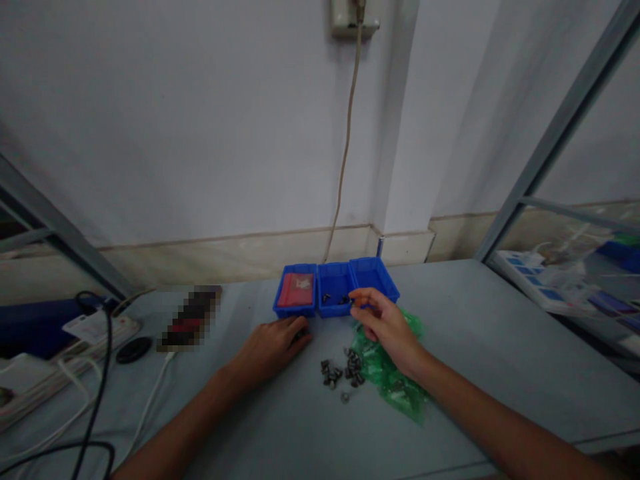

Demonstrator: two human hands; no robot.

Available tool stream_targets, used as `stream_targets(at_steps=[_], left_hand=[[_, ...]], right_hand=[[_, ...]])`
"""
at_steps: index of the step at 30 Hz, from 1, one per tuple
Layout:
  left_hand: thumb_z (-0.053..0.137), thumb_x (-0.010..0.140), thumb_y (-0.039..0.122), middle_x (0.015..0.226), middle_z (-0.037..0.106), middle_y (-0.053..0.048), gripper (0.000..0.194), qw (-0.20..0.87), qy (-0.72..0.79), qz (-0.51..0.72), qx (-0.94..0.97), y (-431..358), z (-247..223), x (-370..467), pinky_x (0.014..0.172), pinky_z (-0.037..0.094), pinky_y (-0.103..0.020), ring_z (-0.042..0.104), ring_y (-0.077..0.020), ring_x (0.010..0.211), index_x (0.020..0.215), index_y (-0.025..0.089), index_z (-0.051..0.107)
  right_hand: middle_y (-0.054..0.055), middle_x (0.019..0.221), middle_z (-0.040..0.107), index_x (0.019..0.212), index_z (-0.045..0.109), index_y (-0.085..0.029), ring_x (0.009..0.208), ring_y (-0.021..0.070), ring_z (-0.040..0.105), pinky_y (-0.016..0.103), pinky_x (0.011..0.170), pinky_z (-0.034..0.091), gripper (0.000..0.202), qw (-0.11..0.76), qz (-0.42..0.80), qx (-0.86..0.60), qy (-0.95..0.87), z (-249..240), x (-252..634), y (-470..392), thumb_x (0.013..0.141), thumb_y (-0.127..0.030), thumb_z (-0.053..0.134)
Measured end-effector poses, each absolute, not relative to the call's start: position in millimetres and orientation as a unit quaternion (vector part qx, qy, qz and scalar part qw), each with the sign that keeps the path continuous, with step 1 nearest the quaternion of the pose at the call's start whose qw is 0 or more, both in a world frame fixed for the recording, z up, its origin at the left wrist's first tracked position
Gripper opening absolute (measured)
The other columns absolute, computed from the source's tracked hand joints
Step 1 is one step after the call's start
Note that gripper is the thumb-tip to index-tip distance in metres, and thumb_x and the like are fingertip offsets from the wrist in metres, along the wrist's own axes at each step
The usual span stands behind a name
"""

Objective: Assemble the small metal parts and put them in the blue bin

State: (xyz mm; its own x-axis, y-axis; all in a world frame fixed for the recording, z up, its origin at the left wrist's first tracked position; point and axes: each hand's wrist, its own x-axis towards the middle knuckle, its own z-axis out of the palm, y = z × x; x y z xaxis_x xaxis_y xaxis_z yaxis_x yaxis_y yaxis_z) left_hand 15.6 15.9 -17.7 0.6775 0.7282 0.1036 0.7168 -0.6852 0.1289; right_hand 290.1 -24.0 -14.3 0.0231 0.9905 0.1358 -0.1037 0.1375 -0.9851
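My right hand (383,327) is over the front edge of the middle blue bin (334,311), its thumb and fingers pinched on a small dark screw (353,303) that is mostly covered. Several dark screws (343,300) lie in that bin. My left hand (280,341) rests on the table in front of the left blue bin (295,311), fingers loosely bent, thumb apart, nothing visible in it. Between my hands lies a loose pile of short metal screws (353,363), with one lighter piece (345,398) nearer me. A crumpled green plastic bag (400,393) lies partly under my right hand and forearm.
The left bin holds a red packet (299,289); a right blue bin (373,272) adjoins the middle one. At left are a pixelated phone-like object (190,320) on a white cable, a black round disc (134,350) and a power strip (30,393). Metal frames flank the grey table (500,347).
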Motion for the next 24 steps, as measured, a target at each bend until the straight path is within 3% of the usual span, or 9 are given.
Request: stream_targets(at_steps=[5, 11, 16, 21, 24], left_hand=[[0.047, 0.112, 0.039, 0.109, 0.076, -0.006, 0.022, 0.025, 0.397, 0.063, 0.915, 15.3, -17.9, 16.5, 0.076, 0.054, -0.033, 0.074, -0.0241, 0.091, 0.113, 0.023, 0.062], [0.046, 0.112, 0.038, 0.108, 0.076, -0.007, 0.022, 0.002, 0.393, 0.052, 0.918, 14.8, -18.8, 16.8, 0.075, 0.054, -0.033, 0.074, -0.0248, 0.091, 0.114, 0.022, 0.061], [0.047, 0.112, 0.038, 0.108, 0.076, -0.007, 0.021, 0.010, 0.392, 0.051, 0.919, 15.3, -19.5, 17.9, 0.075, 0.054, -0.033, 0.075, -0.0251, 0.091, 0.115, 0.023, 0.061], [0.047, 0.112, 0.038, 0.109, 0.076, -0.006, 0.020, 0.013, 0.395, 0.060, 0.916, 12.7, -20.1, 21.8, 0.074, 0.053, -0.030, 0.075, -0.0241, 0.093, 0.114, 0.024, 0.062], [0.048, 0.112, 0.036, 0.112, 0.076, -0.005, 0.019, 0.023, 0.389, 0.062, 0.919, 8.6, -19.0, 24.5, 0.076, 0.054, -0.030, 0.074, -0.0244, 0.098, 0.115, 0.024, 0.062]], right_hand=[[0.000, 0.090, 0.064, 0.101, 0.075, -0.023, 0.073, 0.0162, 0.055, 0.030, 0.068, 0.044, 0.011, 0.530, 0.298, -0.468, -0.642, -16.5, 289.2, -26.9, 0.091, -0.025, 0.075], [0.002, 0.095, 0.067, 0.112, 0.065, -0.024, 0.086, 0.0196, 0.063, 0.030, 0.073, 0.048, 0.016, 0.551, 0.328, -0.464, -0.611, -24.0, 289.0, -25.1, 0.104, -0.037, 0.062], [0.001, 0.087, 0.063, 0.103, 0.061, -0.024, 0.070, 0.0173, 0.059, 0.026, 0.056, 0.043, 0.022, 0.558, 0.351, -0.468, -0.588, -26.6, 292.9, -19.3, 0.104, -0.045, 0.059], [0.005, 0.108, 0.067, 0.118, 0.066, -0.025, 0.068, 0.0165, 0.058, 0.028, 0.056, 0.046, 0.025, 0.545, 0.340, -0.485, -0.594, -24.1, 295.7, -20.5, 0.102, -0.044, 0.061], [0.007, 0.121, 0.070, 0.130, 0.066, -0.027, 0.076, 0.0192, 0.062, 0.032, 0.066, 0.051, 0.032, 0.522, 0.313, -0.492, -0.622, -25.3, 296.9, -20.9, 0.101, -0.040, 0.065]])
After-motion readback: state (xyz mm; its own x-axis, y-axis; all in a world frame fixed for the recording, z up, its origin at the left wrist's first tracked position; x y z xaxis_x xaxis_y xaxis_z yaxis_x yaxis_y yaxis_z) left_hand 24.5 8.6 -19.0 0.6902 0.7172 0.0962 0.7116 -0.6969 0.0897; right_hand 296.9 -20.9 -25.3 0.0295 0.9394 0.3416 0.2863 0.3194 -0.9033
